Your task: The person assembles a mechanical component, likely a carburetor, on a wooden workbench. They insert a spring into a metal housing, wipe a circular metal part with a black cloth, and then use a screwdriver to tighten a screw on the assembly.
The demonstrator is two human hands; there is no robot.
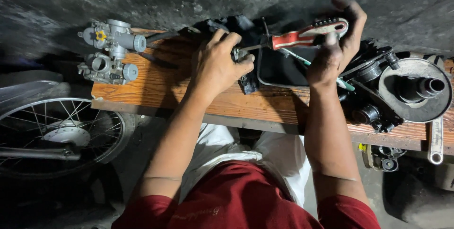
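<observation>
My right hand [338, 44] grips a screwdriver [302, 35] by its red and white handle, the shaft pointing left. Its tip meets a small metal part [242, 55] that my left hand [217, 63] pins against the wooden bench [189, 92]. A black greasy part [248, 82] lies just under my left fingers. Most of the small metal part is hidden by those fingers.
Two silver carburetors [111, 51] sit at the bench's left end. A dark tray [281, 70] with a green-handled tool [345, 85], black engine parts [373, 92], a round pulley [416, 89] and a wrench [435, 139] lie to the right. A spoked wheel [61, 134] stands lower left.
</observation>
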